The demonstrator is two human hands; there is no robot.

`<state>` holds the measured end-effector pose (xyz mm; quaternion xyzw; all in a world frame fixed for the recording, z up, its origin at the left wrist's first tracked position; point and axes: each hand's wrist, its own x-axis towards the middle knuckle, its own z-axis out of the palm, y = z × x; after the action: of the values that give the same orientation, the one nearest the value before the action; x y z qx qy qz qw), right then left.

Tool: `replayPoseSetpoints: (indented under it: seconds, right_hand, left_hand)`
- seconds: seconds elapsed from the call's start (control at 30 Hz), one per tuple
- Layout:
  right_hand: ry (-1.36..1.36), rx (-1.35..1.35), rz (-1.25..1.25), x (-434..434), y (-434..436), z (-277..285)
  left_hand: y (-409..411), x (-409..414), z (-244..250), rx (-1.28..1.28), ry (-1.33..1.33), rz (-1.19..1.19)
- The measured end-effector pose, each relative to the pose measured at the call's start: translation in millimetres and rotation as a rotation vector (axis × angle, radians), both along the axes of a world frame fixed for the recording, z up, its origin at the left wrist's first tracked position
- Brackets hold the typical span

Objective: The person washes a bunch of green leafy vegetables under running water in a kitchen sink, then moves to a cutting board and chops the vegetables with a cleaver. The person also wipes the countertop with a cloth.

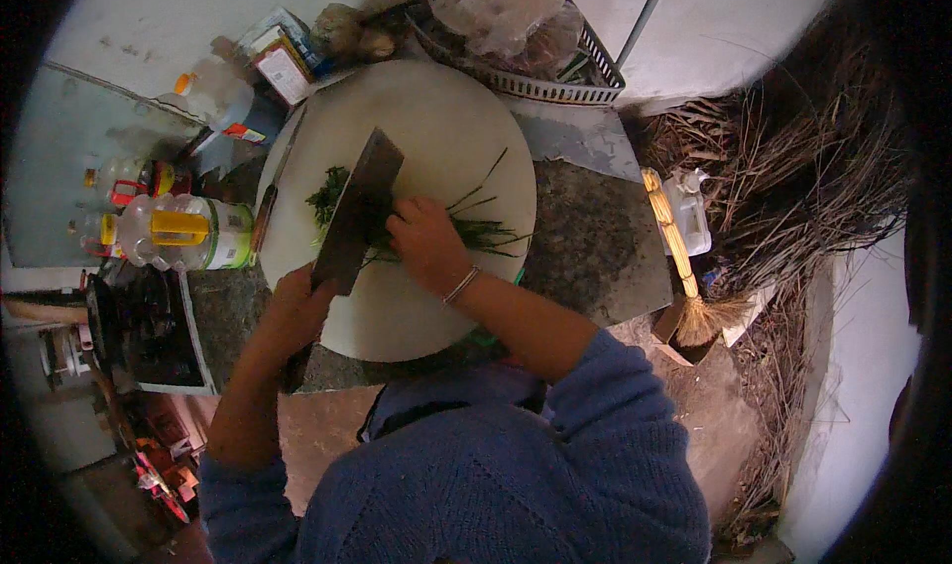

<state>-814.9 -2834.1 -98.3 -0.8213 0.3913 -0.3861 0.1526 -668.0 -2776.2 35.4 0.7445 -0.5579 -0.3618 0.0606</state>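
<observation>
My left hand [301,311] grips a cleaver [364,199], whose broad dark blade slants across a round white cutting board [446,125]. Right beside the blade, the curled fingers of my right hand [428,236] press a bunch of long thin green stalks [487,236] to the board. The loose ends of the stalks fan out to the right. On the blade's left side lies a small pile of cut greens [325,196]. The blade and my fingers hide the spot where stalks and edge meet. A slim knife [271,196] lies along the board's left rim.
Plastic bottles [186,229], a jug [219,95] and boxes [284,69] line the counter's left side. A plastic basket [550,91] holding bags stands behind the board. Right of the stone counter [595,244] are a straw brush [680,251] and piled dry twigs [803,192]. A cooktop [163,341] sits at left.
</observation>
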Motion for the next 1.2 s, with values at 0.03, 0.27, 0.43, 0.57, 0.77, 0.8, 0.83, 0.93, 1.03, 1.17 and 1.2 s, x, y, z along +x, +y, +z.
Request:
replayPoseSetpoints:
  seconds: [0.03,0.27,0.43,0.57,0.77,0.8,0.83,0.93,1.03,1.17,1.2]
  right_hand:
    - [0.016,0.041,0.015,1,2,5]
    - [0.020,0.068,0.015,0,4,7]
    - [-0.065,0.168,0.077,-13,8,27]
    - [-0.068,0.160,0.062,-20,14,31]
    - [-0.096,0.121,0.035,-18,8,12]
    - [-0.094,0.110,0.037,-18,6,11]
    - [-0.093,0.098,0.038,-18,5,9]
    - [-0.056,0.086,0.067,-17,0,4]
    - [-0.093,0.096,0.081,-15,0,-1]
    - [-0.106,0.054,0.098,-15,1,3]
    - [-0.106,0.047,0.085,-15,1,2]
  left_hand:
    - [-4,-4,-11,-0.036,0.006,0.020]
    - [-25,7,-52,-0.291,0.052,-0.082]
    - [-17,0,-27,-0.232,0.239,0.221]
    - [3,15,2,-0.207,0.268,0.253]
    - [35,16,16,0.007,0.103,0.181]
    - [34,13,18,0.015,0.067,0.148]
    - [32,10,19,0.022,0.031,0.114]
    - [23,3,15,0.074,-0.018,0.080]
    - [7,-3,5,0.099,0.012,0.034]
    - [-11,-7,-28,-0.228,0.040,-0.180]
    - [-18,-11,-31,-0.270,0.048,-0.190]
